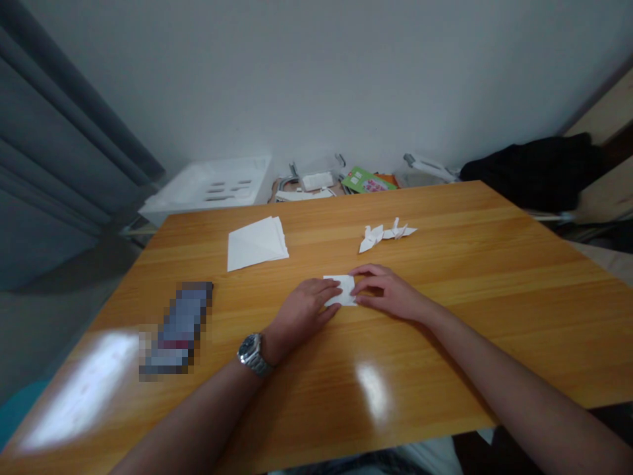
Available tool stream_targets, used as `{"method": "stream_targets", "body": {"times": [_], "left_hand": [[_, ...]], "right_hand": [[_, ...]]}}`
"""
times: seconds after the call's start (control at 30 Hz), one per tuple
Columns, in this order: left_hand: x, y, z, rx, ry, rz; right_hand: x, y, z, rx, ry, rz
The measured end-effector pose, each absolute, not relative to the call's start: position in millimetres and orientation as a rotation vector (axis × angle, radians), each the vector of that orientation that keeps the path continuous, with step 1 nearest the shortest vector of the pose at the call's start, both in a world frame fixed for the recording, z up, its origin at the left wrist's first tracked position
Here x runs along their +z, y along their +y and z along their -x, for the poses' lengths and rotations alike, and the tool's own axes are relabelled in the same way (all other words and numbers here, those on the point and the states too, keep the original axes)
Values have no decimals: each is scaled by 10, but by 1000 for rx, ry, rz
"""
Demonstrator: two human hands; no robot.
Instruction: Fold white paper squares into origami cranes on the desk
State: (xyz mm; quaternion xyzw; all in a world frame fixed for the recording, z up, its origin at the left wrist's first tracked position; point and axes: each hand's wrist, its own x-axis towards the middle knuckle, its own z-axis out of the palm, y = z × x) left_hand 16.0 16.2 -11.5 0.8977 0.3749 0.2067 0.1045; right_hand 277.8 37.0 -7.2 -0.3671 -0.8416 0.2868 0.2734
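A small white square of folded paper point(347, 285) lies flat on the wooden table point(475, 264), between my two hands. My left hand point(311, 303), with a metal-band watch point(253, 353) at its wrist, rests its stretched fingers flat over the paper's left part. The fingertips of my right hand point(383, 290) touch the paper's right edge; its fingers are spread. Part of the paper is hidden under the left fingers. Beyond the hands, two folded paper cranes point(372, 237) stand close together.
A stack of white paper sheets point(254, 243) lies at the back left. On the left is a phone-like device point(180, 326), pixelated. Past the far edge are a white foam tray point(217, 178), a green booklet point(368, 181) and dark cloth point(534, 168).
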Motion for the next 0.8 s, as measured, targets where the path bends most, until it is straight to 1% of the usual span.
{"method": "stream_targets", "body": {"times": [0.63, 0.8], "left_hand": [[-95, 149, -214, 661, 1150, -2664], [-105, 139, -216, 684, 1093, -2667]], "right_hand": [[-62, 386, -2767, 751, -2253, 949], [-59, 382, -2734, 727, -2226, 993]]}}
